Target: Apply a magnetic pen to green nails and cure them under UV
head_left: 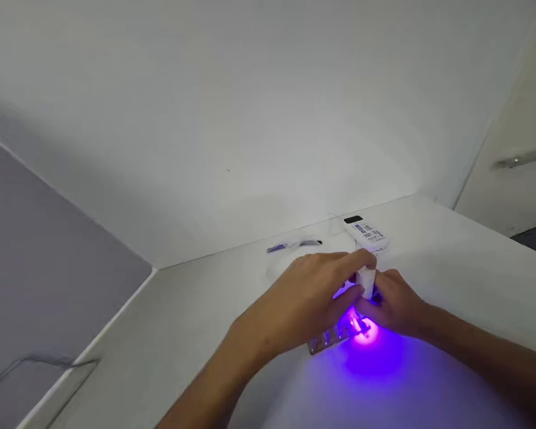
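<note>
A small white block-like object (365, 281) is pinched between the fingers of both my hands. My left hand (312, 292) comes in from the left, its thumb and index finger closed on the block. On the other side, my right hand (393, 301) has its fingers closed against it. Bright violet light glows right below the hands and spreads over the white surface. Partly under my left hand lies a clear rack-like piece (327, 342) with a row of divisions, lit violet at its right end. My fingers hide much of the block and the rack.
Behind my hands, a white device (367, 232) with a black panel and printed text lies on the white table (196, 310). A thin, curved, shiny item (295, 245) lies left of it. A white wall (232, 131) rises along the table's back edge. A dark cable (78, 381) crosses at lower left.
</note>
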`<state>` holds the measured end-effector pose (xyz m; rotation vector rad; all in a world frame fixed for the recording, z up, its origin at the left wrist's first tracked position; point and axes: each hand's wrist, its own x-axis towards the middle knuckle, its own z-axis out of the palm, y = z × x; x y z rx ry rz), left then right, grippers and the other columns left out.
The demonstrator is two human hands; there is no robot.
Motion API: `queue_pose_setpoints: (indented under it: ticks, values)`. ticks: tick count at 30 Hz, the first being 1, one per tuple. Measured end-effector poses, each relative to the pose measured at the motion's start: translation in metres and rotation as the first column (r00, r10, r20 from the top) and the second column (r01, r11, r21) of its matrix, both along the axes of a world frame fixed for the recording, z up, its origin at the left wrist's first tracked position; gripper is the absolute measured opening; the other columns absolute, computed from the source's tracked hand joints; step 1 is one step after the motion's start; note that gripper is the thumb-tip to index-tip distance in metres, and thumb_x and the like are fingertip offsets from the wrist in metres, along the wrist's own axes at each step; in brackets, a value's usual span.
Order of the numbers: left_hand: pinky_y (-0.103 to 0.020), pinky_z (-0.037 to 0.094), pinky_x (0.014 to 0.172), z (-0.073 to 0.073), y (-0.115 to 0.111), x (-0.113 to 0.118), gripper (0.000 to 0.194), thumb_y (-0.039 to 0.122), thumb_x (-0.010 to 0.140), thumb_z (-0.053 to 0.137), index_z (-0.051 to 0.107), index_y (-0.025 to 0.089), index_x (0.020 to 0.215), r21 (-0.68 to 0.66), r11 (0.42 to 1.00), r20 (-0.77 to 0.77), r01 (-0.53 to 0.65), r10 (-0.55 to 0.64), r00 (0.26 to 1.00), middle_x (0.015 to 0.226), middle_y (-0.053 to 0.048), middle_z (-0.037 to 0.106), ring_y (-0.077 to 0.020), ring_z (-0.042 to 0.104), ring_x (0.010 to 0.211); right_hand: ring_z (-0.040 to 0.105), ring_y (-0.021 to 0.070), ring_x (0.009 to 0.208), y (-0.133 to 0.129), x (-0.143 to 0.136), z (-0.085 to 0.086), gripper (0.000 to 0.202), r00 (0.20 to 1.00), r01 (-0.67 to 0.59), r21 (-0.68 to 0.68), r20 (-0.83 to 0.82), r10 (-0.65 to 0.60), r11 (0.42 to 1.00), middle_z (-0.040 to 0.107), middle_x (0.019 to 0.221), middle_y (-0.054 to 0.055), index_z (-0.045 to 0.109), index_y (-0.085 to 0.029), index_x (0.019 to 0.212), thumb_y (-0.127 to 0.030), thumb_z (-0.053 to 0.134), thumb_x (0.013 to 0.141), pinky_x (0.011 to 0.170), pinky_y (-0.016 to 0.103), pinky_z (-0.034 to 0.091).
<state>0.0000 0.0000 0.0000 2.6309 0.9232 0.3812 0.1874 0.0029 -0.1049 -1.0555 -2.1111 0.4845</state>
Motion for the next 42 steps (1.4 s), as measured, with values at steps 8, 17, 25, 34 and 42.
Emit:
queue_pose_setpoints:
  ticks: [8,17,25,34,42]
  values:
    - [-0.028,0.047,0.076,-0.0006,0.0003,0.0041,0.029,0.012,0.095,0.054,0.054,0.027,0.119,-0.006,1.0,0.002,-0.004,0.004,1.0,0.092,0.005,0.068,-0.0143,0.064,0.08,0.032,0.0062,0.039,0.001,0.0021,0.0008,0.023,1.0,-0.014,0.05,-0.007,0.015,0.999,0.034,0.047,-0.01,0.038,-0.021,0.065,-0.024,0.048,0.085,0.041,0.019,0.025]
    - [-0.027,0.044,0.065,-0.0054,-0.0001,0.0088,0.039,0.014,0.095,0.053,0.042,0.031,0.129,-0.03,0.999,0.014,-0.041,0.041,0.999,0.089,0.006,0.068,-0.0149,0.062,0.075,0.034,0.0066,0.04,0.0015,0.0075,-0.0022,0.018,0.999,-0.022,0.04,-0.034,0.023,0.999,0.036,0.049,-0.01,0.039,-0.022,0.069,-0.022,0.049,0.084,0.04,0.018,0.026]
    - [-0.027,0.044,0.066,-0.0045,0.0001,0.0099,0.026,0.011,0.094,0.053,0.048,0.028,0.114,-0.028,0.999,0.007,-0.037,0.037,0.999,0.088,0.006,0.067,-0.0143,0.061,0.076,0.033,0.0063,0.039,0.0018,0.0072,-0.0035,0.022,0.998,-0.03,0.028,-0.055,0.031,0.999,0.034,0.048,-0.01,0.036,-0.022,0.067,-0.021,0.05,0.084,0.04,0.018,0.025]
    - [-0.027,0.045,0.066,-0.0066,-0.0006,0.0098,0.028,0.011,0.094,0.053,0.047,0.028,0.116,-0.004,0.999,0.033,-0.039,0.039,0.999,0.09,0.007,0.067,-0.0132,0.061,0.077,0.033,0.0061,0.04,0.0018,0.0064,-0.0025,0.02,0.998,-0.012,0.052,-0.063,0.015,0.999,0.034,0.048,-0.01,0.037,-0.022,0.067,-0.02,0.049,0.083,0.04,0.018,0.026]
    - [-0.028,0.045,0.068,-0.0059,0.0004,0.0104,0.025,0.013,0.095,0.054,0.051,0.027,0.115,0.029,1.0,0.017,-0.011,0.011,1.0,0.091,0.006,0.067,-0.0142,0.062,0.077,0.034,0.0057,0.039,0.0017,0.0074,-0.0049,0.023,0.997,-0.025,0.041,-0.072,0.028,0.999,0.035,0.047,-0.01,0.037,-0.022,0.066,-0.023,0.05,0.086,0.039,0.018,0.026]
